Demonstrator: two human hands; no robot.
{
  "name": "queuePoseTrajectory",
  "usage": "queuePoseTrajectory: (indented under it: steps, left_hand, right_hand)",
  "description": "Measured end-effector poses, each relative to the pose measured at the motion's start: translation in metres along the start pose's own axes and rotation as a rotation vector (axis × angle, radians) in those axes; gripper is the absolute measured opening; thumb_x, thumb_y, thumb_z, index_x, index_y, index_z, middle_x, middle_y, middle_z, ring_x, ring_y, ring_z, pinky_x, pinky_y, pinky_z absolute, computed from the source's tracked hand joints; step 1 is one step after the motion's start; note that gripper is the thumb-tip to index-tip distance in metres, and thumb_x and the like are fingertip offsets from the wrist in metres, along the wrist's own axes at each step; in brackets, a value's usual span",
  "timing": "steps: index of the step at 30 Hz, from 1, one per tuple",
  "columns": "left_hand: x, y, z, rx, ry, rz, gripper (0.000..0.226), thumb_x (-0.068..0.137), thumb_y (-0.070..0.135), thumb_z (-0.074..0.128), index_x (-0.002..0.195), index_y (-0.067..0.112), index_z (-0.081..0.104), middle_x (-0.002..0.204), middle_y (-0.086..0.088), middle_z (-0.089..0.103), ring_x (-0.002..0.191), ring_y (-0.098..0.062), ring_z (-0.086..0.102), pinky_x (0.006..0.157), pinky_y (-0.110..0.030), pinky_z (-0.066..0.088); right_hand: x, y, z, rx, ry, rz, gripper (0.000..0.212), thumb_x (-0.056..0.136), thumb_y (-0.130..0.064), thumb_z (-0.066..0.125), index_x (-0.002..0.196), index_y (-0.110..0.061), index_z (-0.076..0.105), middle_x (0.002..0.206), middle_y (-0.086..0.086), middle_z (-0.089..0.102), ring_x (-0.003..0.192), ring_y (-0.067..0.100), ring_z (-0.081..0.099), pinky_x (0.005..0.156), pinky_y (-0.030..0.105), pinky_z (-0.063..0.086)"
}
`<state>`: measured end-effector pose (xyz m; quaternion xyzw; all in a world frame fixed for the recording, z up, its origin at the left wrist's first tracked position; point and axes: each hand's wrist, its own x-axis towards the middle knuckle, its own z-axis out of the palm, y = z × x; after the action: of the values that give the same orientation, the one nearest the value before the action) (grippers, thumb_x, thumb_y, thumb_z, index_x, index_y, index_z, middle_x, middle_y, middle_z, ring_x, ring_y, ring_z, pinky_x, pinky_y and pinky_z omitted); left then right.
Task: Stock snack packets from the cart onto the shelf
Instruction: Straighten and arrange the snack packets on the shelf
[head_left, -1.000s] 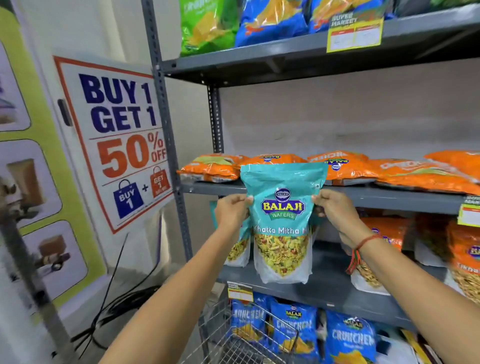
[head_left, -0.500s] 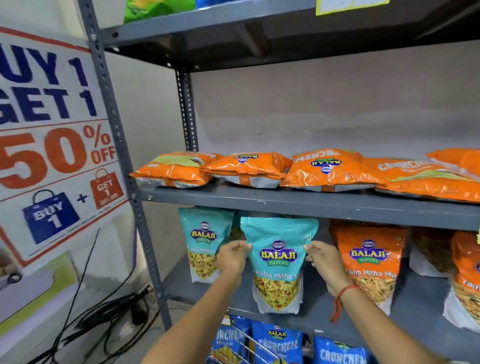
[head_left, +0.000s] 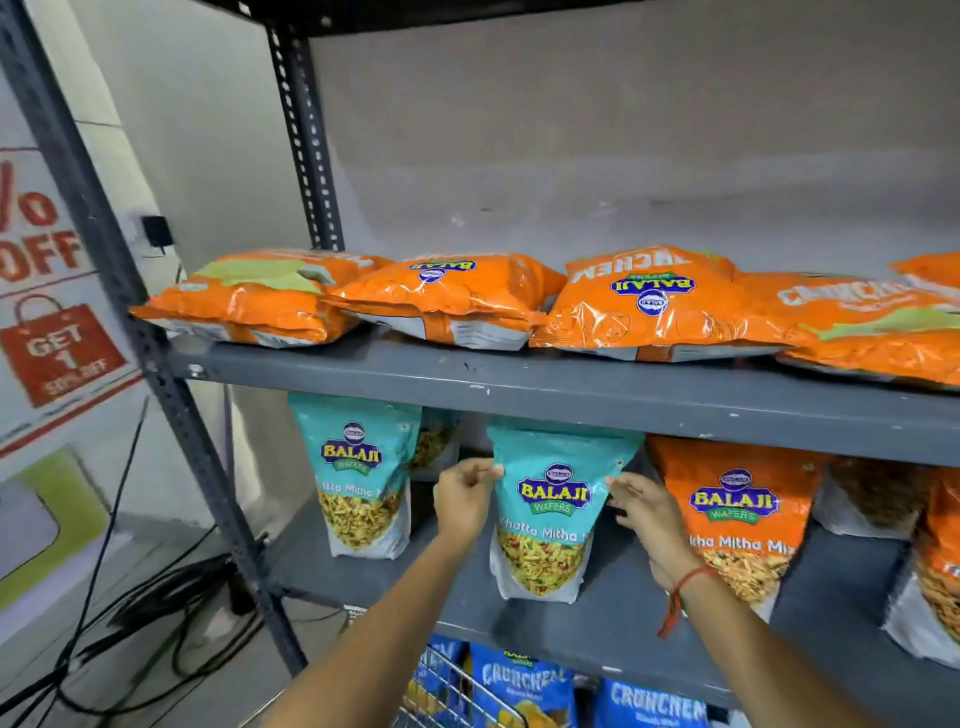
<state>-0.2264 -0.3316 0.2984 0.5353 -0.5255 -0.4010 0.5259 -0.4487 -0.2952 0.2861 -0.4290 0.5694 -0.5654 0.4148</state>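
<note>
Head view: a teal Balaji packet (head_left: 358, 475) stands at the left of the lower shelf (head_left: 613, 621). The left hand (head_left: 464, 501) pinches the left edge of a second teal packet (head_left: 556, 512), upright on that shelf. The right hand (head_left: 647, 512), fingers loosely spread, touches its right edge, just beside an orange packet (head_left: 740, 519).
</note>
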Motion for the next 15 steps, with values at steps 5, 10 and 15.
queuePoseTrajectory:
  steps: [5,10,15]
  left_hand:
    - [-0.006,-0.042,0.0,-0.044,-0.268,-0.16,0.077,0.058,0.03,0.09,0.125,0.014,0.055,0.116,0.0,0.069,0.104,-0.012,0.066,0.087,-0.033,0.059]
    - [-0.024,-0.103,0.004,0.178,-0.361,-0.253,0.09,0.04,0.044,0.091,0.119,0.026,0.052,0.119,0.002,0.068,0.11,-0.018,0.065,0.096,-0.047,0.054]
    - [-0.022,-0.122,0.007,0.187,-0.326,-0.239,0.075,0.043,0.043,0.09,0.108,0.031,0.055,0.114,0.002,0.071,0.104,-0.015,0.068,0.094,-0.047,0.056]
  right_hand:
    - [-0.001,0.036,-0.022,-0.027,-0.399,0.17,0.076,0.062,-0.041,0.084,0.128,-0.042,0.045,0.135,-0.012,0.051,0.123,0.007,0.05,0.103,0.036,0.04]
    - [-0.004,0.082,-0.009,-0.248,-0.539,0.321,0.087,0.072,-0.002,0.078,0.141,-0.012,0.027,0.141,0.001,0.042,0.123,0.016,0.044,0.102,0.026,0.037]
    - [0.004,0.103,0.005,-0.165,-0.43,0.275,0.07,0.074,0.008,0.072,0.133,-0.011,0.04,0.131,0.01,0.058,0.12,0.024,0.055,0.096,0.031,0.05]
